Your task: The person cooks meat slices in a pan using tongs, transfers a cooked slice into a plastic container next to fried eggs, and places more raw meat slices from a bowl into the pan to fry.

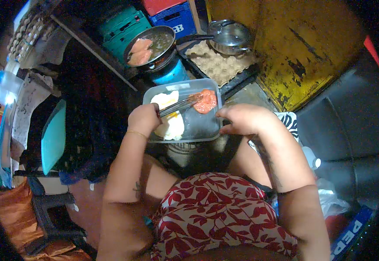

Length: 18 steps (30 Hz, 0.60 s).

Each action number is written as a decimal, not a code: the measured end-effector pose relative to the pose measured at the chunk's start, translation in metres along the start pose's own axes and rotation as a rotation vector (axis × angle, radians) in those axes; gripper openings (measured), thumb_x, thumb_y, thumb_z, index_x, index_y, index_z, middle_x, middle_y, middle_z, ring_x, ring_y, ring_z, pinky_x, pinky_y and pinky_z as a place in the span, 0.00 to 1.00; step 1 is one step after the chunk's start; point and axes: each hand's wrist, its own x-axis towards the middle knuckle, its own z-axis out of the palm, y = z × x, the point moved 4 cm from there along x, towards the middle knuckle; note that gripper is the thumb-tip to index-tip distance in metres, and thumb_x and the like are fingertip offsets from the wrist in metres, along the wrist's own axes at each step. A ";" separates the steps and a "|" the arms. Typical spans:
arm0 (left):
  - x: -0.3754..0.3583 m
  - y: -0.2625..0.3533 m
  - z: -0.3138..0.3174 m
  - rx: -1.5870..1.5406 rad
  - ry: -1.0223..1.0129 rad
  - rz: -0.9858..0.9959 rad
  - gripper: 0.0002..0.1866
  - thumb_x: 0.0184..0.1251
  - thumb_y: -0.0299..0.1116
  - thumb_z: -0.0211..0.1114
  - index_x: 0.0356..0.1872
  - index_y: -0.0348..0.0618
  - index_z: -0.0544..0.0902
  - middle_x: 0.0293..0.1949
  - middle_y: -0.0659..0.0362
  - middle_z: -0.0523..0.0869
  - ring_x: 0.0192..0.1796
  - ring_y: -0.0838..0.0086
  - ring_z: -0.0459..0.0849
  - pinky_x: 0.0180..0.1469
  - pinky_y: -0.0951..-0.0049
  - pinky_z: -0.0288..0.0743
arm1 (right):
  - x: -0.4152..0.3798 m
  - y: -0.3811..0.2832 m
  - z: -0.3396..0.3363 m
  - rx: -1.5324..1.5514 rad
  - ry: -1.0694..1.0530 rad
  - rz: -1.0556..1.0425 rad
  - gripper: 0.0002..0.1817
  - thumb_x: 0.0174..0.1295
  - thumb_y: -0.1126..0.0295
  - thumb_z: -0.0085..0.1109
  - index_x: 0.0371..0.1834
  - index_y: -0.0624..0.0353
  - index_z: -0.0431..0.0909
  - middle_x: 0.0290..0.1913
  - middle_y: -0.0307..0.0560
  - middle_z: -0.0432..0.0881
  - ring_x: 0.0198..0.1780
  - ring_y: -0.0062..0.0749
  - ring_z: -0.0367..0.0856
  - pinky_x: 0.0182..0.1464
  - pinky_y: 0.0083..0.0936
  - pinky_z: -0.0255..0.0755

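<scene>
My left hand (145, 119) is closed round metal tongs (178, 105), whose tips touch a pink, meat-like piece (205, 102) at the right side of a clear plastic container (189, 136). My right hand (244, 119) grips the container's right rim between thumb and fingers. White and yellow food (172, 125), like fried egg, lies in the left half of the container. Beyond it, a frying pan (165, 39) on a stove holds two pinkish pieces (140, 52) in bubbling oil.
An egg tray (220, 65) and a steel pot (229, 36) stand behind the container. Crates (126, 32) are at the back, a yellow worn panel (307, 48) at the right. A teal board (54, 137) is at the left.
</scene>
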 end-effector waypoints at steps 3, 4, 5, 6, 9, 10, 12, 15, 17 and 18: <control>-0.007 0.000 -0.003 -0.003 0.041 0.041 0.13 0.50 0.39 0.77 0.37 0.50 0.87 0.37 0.52 0.89 0.44 0.54 0.88 0.46 0.55 0.81 | 0.005 0.004 0.004 0.005 0.013 -0.005 0.30 0.62 0.54 0.66 0.64 0.57 0.75 0.56 0.60 0.82 0.59 0.54 0.80 0.61 0.42 0.73; -0.010 0.001 -0.004 -0.018 0.050 0.066 0.13 0.49 0.37 0.77 0.37 0.50 0.87 0.37 0.52 0.89 0.43 0.54 0.87 0.46 0.55 0.81 | 0.007 0.006 0.005 -0.016 0.035 -0.022 0.30 0.61 0.54 0.67 0.64 0.57 0.75 0.56 0.60 0.82 0.58 0.54 0.80 0.61 0.42 0.73; -0.015 0.001 -0.004 -0.019 0.049 0.066 0.13 0.49 0.37 0.77 0.37 0.50 0.87 0.37 0.52 0.89 0.43 0.54 0.87 0.46 0.55 0.81 | 0.008 0.008 0.006 -0.017 0.035 -0.022 0.30 0.61 0.54 0.67 0.64 0.57 0.75 0.56 0.60 0.82 0.58 0.54 0.80 0.61 0.42 0.73; -0.020 0.001 -0.007 -0.026 0.077 0.061 0.13 0.49 0.36 0.77 0.37 0.49 0.86 0.37 0.52 0.89 0.43 0.53 0.87 0.45 0.54 0.80 | 0.008 0.008 0.006 -0.017 0.029 -0.024 0.30 0.61 0.54 0.67 0.64 0.57 0.75 0.57 0.60 0.82 0.59 0.54 0.80 0.61 0.41 0.73; -0.022 -0.007 -0.002 -0.034 0.131 0.047 0.13 0.49 0.35 0.77 0.37 0.49 0.86 0.36 0.52 0.89 0.43 0.53 0.87 0.44 0.54 0.80 | 0.006 0.007 0.005 -0.007 0.014 -0.026 0.31 0.61 0.54 0.67 0.65 0.58 0.75 0.57 0.60 0.82 0.59 0.54 0.80 0.62 0.41 0.73; -0.022 -0.013 -0.001 -0.032 0.161 0.036 0.13 0.49 0.35 0.76 0.37 0.49 0.86 0.36 0.53 0.89 0.43 0.53 0.87 0.44 0.54 0.80 | 0.006 0.006 0.004 0.004 0.007 -0.029 0.31 0.61 0.54 0.67 0.65 0.58 0.75 0.58 0.60 0.82 0.60 0.54 0.80 0.62 0.40 0.72; -0.022 -0.023 0.001 -0.070 0.154 0.005 0.12 0.50 0.35 0.76 0.37 0.49 0.86 0.36 0.52 0.89 0.43 0.53 0.87 0.44 0.54 0.80 | 0.005 0.005 0.004 -0.006 0.009 -0.018 0.31 0.61 0.54 0.67 0.65 0.58 0.75 0.59 0.60 0.81 0.61 0.54 0.79 0.63 0.40 0.72; -0.027 -0.032 0.000 -0.113 0.157 -0.043 0.11 0.51 0.35 0.74 0.37 0.49 0.86 0.37 0.52 0.89 0.43 0.54 0.87 0.44 0.54 0.80 | 0.007 0.006 0.006 -0.017 0.017 -0.016 0.32 0.61 0.54 0.67 0.65 0.59 0.74 0.60 0.60 0.80 0.62 0.54 0.78 0.64 0.40 0.71; -0.029 -0.034 0.001 -0.119 0.166 -0.060 0.10 0.52 0.34 0.72 0.37 0.49 0.87 0.38 0.52 0.89 0.43 0.54 0.87 0.44 0.54 0.80 | 0.007 0.006 0.006 -0.018 0.020 -0.024 0.32 0.61 0.54 0.67 0.66 0.59 0.74 0.61 0.60 0.80 0.63 0.54 0.78 0.65 0.39 0.71; -0.029 -0.035 0.003 -0.123 0.158 -0.076 0.10 0.53 0.34 0.71 0.37 0.50 0.87 0.38 0.52 0.89 0.43 0.54 0.87 0.44 0.54 0.81 | 0.006 0.006 0.005 -0.016 0.013 -0.018 0.33 0.61 0.54 0.67 0.66 0.60 0.74 0.62 0.60 0.79 0.63 0.54 0.77 0.65 0.39 0.71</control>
